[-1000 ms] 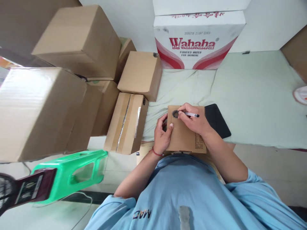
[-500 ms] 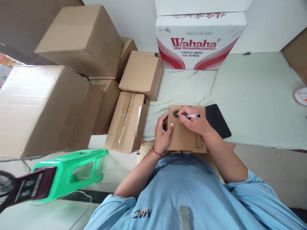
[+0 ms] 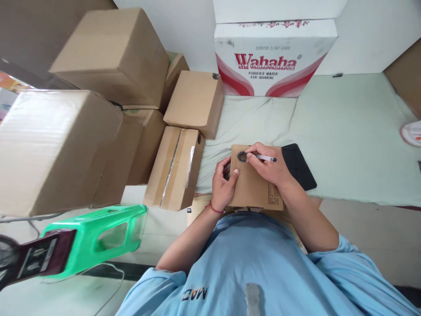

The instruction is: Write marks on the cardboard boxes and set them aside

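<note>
A small brown cardboard box (image 3: 253, 188) rests at the table's near edge, in front of my body. My left hand (image 3: 224, 183) grips its left side, thumb on the top face and fingers down the side. In my right hand (image 3: 268, 164) is a pen (image 3: 265, 157) with a pale barrel and black end, its tip side pointing left. That tip is at the right edge of a dark round mark (image 3: 242, 156) near the box's upper left corner. A black flat tablet-like thing (image 3: 298, 166) lies partly behind my right hand and the box.
Several cardboard boxes stand on the left, the nearest being a taped one (image 3: 174, 169). A white and red water carton (image 3: 275, 61) stands at the back of the cloth-covered table (image 3: 348, 131). Low on the left are a green plastic stool (image 3: 95, 237) and a fan (image 3: 13, 261).
My right hand and the pen have shifted slightly right, so more of the dark round mark shows. The left hand keeps its place on the box.
</note>
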`<state>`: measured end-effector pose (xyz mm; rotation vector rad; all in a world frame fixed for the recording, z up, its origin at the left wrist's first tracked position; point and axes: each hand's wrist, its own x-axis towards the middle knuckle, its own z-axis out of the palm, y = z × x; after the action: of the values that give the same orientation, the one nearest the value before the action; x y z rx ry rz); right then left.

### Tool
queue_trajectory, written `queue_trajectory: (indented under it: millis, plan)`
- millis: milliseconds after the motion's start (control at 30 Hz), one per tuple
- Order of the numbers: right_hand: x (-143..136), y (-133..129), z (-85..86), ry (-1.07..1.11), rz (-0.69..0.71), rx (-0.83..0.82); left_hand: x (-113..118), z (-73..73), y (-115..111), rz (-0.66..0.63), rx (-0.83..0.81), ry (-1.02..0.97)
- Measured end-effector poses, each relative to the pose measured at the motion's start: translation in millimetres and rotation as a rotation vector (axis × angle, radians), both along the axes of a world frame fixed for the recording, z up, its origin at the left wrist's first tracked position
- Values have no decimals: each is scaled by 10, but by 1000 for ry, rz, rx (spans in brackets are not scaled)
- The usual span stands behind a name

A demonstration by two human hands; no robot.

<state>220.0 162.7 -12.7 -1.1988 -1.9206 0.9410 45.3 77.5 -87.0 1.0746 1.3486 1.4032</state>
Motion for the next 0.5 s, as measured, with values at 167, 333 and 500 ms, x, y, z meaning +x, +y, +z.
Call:
queue_trajectory:
  millis: [167,333,500]
  plan:
    - [-17,5,-2,-36,-17,-15,1,11,-3,-1,-1,-3]
    - [-3,6,7,11,-103,-40,2,18,-3,-1,3,0]
    - [-5,4,-10,63,-165,-48,3,14,0,8,5,9]
